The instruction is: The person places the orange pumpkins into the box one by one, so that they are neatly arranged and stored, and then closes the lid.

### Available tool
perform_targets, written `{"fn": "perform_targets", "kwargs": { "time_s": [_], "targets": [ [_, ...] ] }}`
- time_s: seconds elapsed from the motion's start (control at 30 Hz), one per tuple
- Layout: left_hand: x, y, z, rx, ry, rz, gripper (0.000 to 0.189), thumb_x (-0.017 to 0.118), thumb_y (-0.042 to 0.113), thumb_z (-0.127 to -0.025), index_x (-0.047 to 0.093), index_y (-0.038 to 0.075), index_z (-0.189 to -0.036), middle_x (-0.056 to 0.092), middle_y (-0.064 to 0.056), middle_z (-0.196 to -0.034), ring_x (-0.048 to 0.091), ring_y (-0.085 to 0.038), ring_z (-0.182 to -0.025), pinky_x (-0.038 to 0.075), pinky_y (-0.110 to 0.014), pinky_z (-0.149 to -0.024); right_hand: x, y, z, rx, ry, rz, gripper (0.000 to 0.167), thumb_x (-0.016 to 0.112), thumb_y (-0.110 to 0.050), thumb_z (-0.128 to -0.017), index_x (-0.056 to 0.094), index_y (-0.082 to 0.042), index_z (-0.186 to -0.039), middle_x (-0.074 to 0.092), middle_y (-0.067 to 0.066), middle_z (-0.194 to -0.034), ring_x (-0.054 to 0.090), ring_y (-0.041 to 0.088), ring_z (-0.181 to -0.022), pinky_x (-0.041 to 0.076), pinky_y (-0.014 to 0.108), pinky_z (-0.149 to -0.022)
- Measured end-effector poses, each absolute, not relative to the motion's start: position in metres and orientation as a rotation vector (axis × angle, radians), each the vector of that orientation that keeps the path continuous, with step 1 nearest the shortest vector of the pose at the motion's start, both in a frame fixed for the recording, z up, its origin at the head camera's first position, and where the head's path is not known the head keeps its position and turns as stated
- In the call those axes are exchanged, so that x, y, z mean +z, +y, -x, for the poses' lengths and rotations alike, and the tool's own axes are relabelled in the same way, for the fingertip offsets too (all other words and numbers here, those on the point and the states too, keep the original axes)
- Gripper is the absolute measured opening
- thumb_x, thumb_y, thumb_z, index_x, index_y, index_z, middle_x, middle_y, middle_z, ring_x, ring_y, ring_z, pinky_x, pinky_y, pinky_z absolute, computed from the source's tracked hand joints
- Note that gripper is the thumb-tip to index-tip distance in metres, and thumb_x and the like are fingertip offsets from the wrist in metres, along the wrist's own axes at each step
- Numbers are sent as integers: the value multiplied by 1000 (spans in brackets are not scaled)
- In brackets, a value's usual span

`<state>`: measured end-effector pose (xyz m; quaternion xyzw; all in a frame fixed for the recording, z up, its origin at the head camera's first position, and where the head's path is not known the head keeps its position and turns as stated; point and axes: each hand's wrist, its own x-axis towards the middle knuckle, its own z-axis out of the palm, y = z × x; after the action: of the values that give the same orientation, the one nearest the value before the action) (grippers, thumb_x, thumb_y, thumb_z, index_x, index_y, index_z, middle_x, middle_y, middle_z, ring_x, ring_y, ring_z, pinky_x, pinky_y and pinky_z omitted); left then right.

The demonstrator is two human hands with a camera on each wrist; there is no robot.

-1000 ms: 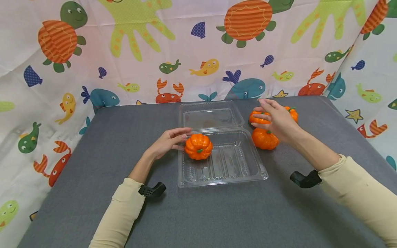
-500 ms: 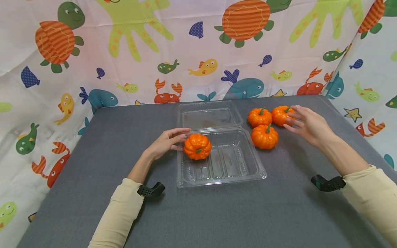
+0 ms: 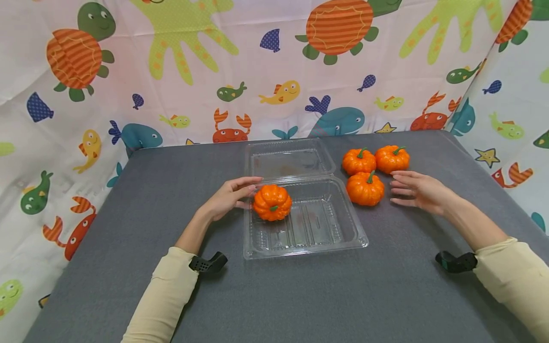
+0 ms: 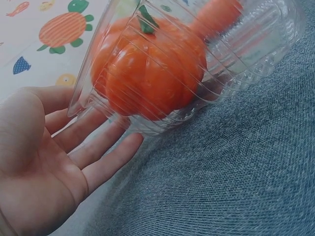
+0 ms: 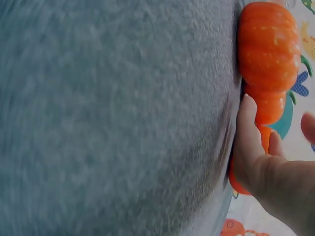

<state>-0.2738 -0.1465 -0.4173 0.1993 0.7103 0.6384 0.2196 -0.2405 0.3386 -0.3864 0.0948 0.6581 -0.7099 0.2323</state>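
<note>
At mid-frame, one pumpkin sits in the left of one clear box; three pumpkins cluster to its right. The left hand, fingers loosely extended, touches the box's left edge; the right hand, fingers extended, holds nothing, right of centre.

Free passage across near tabletop, three pumpkins blocking right of container

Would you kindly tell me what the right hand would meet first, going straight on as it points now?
Probably the front pumpkin of the three beside the clear container, though depth is hard to judge.
</note>
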Motion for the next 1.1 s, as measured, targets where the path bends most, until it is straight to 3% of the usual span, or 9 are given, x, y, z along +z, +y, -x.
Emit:
{"fn": "perform_targets", "kwargs": {
  "time_s": [0.1,0.2,0.37,0.6,0.7,0.8,0.9,1.1],
  "targets": [
    [-418,-146,274,1769,1959,-549,42,47,17,-102,44,0,-140,45,-17,-141,52,-32,-118,53,-43,-83,-389,333,241,-1867,1859,-181,59,52,-27,-99,22,-7,-146,46,-1,-123,55,13,-104,48,39,-93],
    [-418,-147,274,1774,1954,-543,42,47,17,-102,44,0,-140,45,-17,-141,51,-33,-118,53,-43,-83,-390,326,243,-1780,1941,-117,63,52,-29,-99,19,-5,-147,45,-5,-124,54,11,-103,48,38,-92],
    [-419,-147,274,1778,1944,-530,42,47,16,-102,43,0,-141,44,-17,-141,50,-34,-120,53,-44,-83,-391,314,246,-1674,2035,-66,69,53,-31,-99,16,-3,-150,25,10,-144,47,17,-109,48,41,-94],
    [-418,-147,274,1778,1934,-540,41,47,15,-102,44,0,-140,45,-17,-141,52,-33,-118,54,-44,-82,-390,310,247,-1651,2005,-12,70,54,-24,-99,11,-2,-151,15,22,-149,49,15,-108,46,45,-95],
    [-417,-147,275,1781,1927,-546,42,47,15,-102,43,-1,-140,45,-18,-141,52,-33,-117,54,-43,-82,-389,310,246,-1641,1951,3,75,55,-21,-99,5,-3,-152,7,24,-152,42,23,-118,44,48,-96],
    [-417,-147,275,1785,1922,-537,42,48,15,-102,44,0,-140,46,-18,-140,52,-32,-117,54,-43,-81,-388,310,244,-1638,1910,16,78,56,-19,-98,2,-5,-152,-2,23,-154,26,36,-130,42,51,-97],
    [-417,-147,275,1788,1921,-528,42,48,15,-101,44,0,-140,46,-17,-140,52,-32,-117,54,-43,-81,-388,310,242,-1638,1909,36,77,56,-18,-98,3,-5,-152,-8,22,-155,17,40,-135,42,52,-97],
    [-417,-147,275,1790,1920,-528,43,48,17,-102,44,-1,-140,45,-18,-141,51,-33,-119,54,-43,-81,-387,312,239,-1621,1986,81,72,57,-16,-98,10,-5,-151,5,24,-152,31,36,-125,44,47,-97]
  ]
}}
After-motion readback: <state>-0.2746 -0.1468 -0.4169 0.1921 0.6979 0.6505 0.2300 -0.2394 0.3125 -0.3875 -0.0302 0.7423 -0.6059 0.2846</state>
